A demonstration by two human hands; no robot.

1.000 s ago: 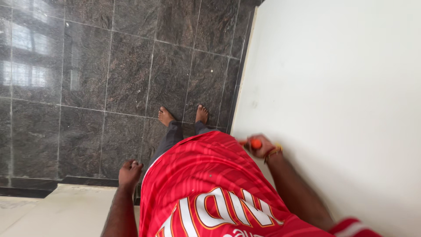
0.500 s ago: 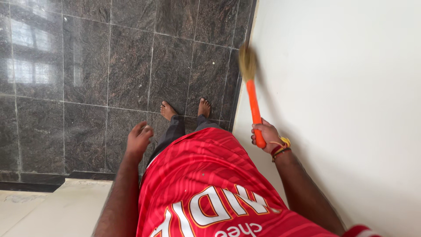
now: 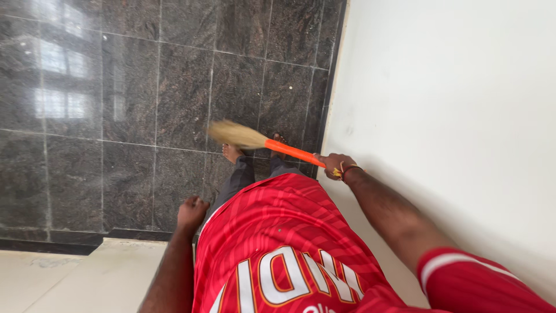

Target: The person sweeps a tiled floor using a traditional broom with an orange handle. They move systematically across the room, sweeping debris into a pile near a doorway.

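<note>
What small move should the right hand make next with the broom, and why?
Probably swing the short broom back toward the white wall. The right hand grips its orange handle close beside the wall, but the straw bristles point away over the dark tiled floor, above the bare feet. The left hand hangs closed, holding nothing.

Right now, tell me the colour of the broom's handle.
Bright orange: the broom handle runs from the right hand to straw-coloured bristles, in the head view.

There are no packages, labels, signs or screens to see here. The only lettering is a print of big white letters with orange outline on the person's red shirt (image 3: 289, 255), at the bottom middle of the view.
</note>
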